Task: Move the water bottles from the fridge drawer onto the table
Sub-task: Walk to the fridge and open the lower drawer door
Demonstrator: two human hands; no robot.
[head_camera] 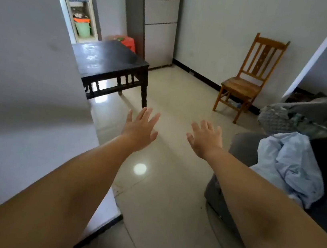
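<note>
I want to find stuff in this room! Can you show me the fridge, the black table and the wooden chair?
fridge (162, 14): head view, on the middle drawer front.
black table (106, 59): head view, on the bare tabletop.
wooden chair (240, 86): head view, on the seat.

Both forearms bare, no sleeves or jewellery.

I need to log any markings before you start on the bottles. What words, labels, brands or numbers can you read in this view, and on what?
None can be read.
fridge: its door panels show no legible brand or label.
table: bare dark top, no text.
wooden chair: carved back slat, no lettering.
Kitchen items through the doorway: too small and blurred.
</note>
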